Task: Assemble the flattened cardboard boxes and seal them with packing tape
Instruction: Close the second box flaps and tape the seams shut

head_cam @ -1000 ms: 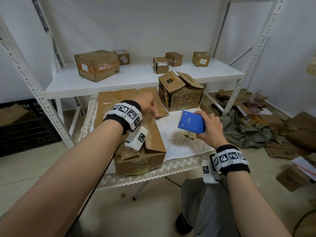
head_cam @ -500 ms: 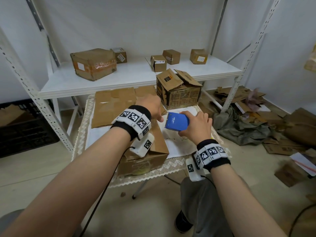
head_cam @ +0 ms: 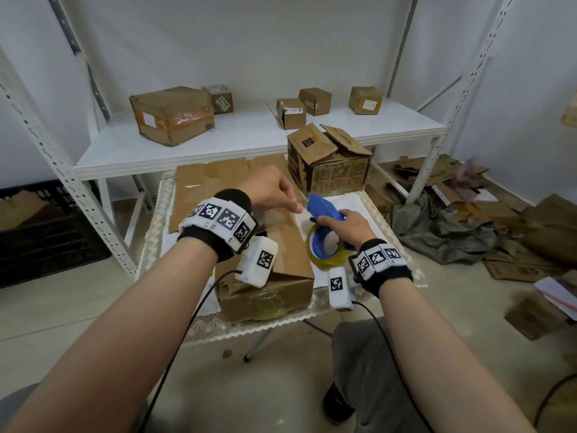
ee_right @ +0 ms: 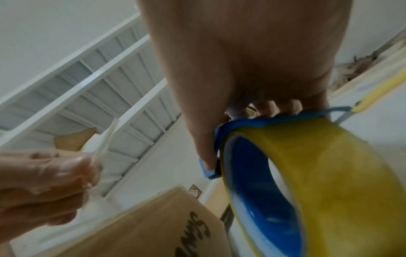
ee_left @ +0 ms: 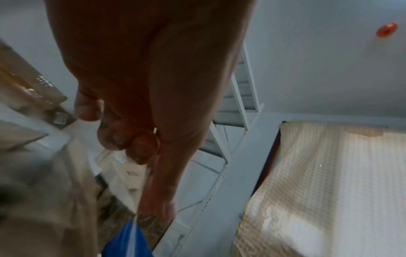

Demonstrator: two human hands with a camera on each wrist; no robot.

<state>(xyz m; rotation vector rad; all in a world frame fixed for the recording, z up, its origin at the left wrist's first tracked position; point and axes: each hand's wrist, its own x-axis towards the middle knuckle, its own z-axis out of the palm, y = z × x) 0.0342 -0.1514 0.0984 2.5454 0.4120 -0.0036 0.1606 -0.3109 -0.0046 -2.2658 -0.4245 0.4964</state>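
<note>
Left hand (head_cam: 274, 190): pinched the loose end of the clear tape (ee_right: 103, 144).
Right hand (head_cam: 346, 225): wrapped around the blue tape holder (head_cam: 324, 210) with its yellow roll (head_cam: 324, 254).
Box (head_cam: 271, 270): sat on the small table (head_cam: 312, 310), just under both hands.
Doing it well: pull the tape tight and straight, line up with the box's middle crack, press flat.

Both hands forward, left hand (head_cam: 274, 190) pinching tape end, right hand (head_cam: 346, 226) curled round dispenser.
</note>
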